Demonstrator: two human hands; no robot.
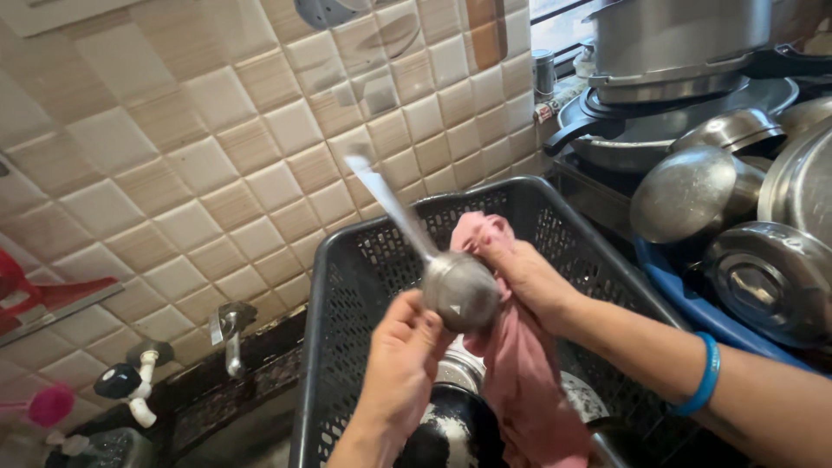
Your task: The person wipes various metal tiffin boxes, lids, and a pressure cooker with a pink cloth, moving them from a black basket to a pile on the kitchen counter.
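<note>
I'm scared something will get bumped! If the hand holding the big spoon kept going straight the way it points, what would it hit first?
The left hand points up and right, so it would probably meet the ladle bowl it already touches, then the pink cloth and right hand behind it. Depth is hard to judge.

Left hand (400, 364) raised, fingers curled, right hand (520, 276) clenched

Small label strip (544, 111), white with red, on windowsill beside steel canister (543, 73).

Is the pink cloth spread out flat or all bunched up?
Bunched up. The pink cloth is gathered in the right hand behind the steel ladle and hangs down in folds into the black basket.
</note>
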